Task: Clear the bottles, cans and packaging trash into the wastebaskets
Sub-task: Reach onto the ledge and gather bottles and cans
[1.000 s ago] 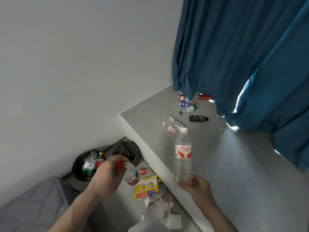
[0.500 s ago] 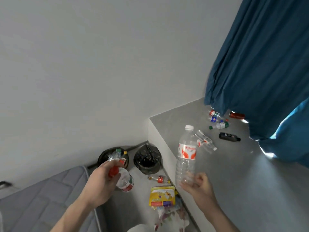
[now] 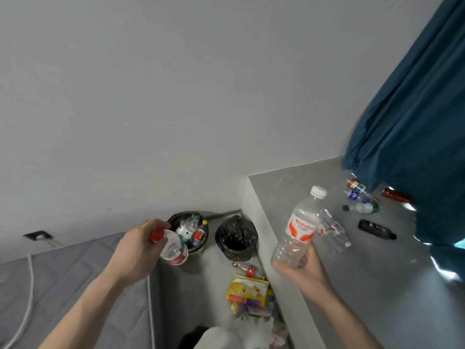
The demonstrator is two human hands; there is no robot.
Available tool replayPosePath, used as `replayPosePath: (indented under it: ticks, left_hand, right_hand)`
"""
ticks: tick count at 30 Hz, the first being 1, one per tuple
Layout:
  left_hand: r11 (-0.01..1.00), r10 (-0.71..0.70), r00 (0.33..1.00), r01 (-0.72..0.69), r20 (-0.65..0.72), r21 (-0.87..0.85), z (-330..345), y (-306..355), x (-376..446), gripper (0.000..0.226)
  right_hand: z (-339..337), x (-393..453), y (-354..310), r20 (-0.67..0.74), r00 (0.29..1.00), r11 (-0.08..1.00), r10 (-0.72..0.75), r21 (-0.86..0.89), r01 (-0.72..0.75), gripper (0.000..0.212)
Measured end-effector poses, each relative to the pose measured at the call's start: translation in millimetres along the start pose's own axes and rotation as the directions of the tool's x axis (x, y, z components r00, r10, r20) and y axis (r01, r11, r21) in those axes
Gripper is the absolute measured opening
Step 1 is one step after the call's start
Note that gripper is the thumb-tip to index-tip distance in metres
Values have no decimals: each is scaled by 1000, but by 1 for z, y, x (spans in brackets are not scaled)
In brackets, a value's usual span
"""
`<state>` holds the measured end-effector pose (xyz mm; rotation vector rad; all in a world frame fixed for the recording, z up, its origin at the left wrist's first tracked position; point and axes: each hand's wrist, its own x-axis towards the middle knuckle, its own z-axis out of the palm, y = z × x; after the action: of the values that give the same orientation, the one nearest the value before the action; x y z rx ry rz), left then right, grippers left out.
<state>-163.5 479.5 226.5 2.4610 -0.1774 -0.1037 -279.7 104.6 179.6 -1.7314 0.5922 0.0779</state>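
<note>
My left hand (image 3: 137, 245) grips a small clear bottle with a red cap (image 3: 171, 246), held tilted just in front of a black-lined wastebasket (image 3: 173, 219) that holds several bottles. A second wastebasket (image 3: 235, 238) with a crumpled black liner stands to its right on the floor. My right hand (image 3: 302, 267) holds a tall clear water bottle (image 3: 300, 227) with a white cap and orange label, upright over the edge of the grey ledge (image 3: 377, 285). More bottles lie on the ledge: a clear one (image 3: 334, 230), a black one (image 3: 376, 229), a green-capped one (image 3: 362, 207) and a red can (image 3: 396, 195).
Yellow packaging (image 3: 247, 290) and other wrappers litter the floor between the ledge and a grey mattress (image 3: 63, 280). A blue curtain (image 3: 415, 122) hangs over the ledge's far right. A white bag (image 3: 226, 336) sits at the bottom edge.
The view has swung left and down, bringing the wastebaskets closer to centre. My left hand with the red-capped bottle has come nearer the left wastebasket; my right hand still holds the tall bottle.
</note>
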Motion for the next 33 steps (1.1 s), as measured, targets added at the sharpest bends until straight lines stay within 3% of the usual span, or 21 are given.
replayPosePath:
  ticks: [4,8,13,18,25,33]
  left_hand:
    - [997,-67,998,67,-5,28,1,-10,4,29]
    - [993,-119,993,119,10,3,1,-28,24,31]
    - [989,-150,985,148,84,27,0,-62,89,29]
    - [993,-108,976,95,188,75,3,-104,172,29]
    - [984,-129,889,61,440,166,14,-166,265,33]
    - [939,-339,891,339,303,54,36,-199,265,24]
  right_hand:
    - [22,27,-8,30,999,999,-40,14,40,57]
    - [43,56,-14,89,995,997,-51,-56,57,61]
    - [77,107,-23,249,968,991,35,-130,-2,74]
    - [135,147,-55,238,971,980,34,-197,14,54]
    - [202,200,-69,158,981,982,112,-170,-85,74]
    - [218,212,-80,67,982,980,176,-109,-168,61]
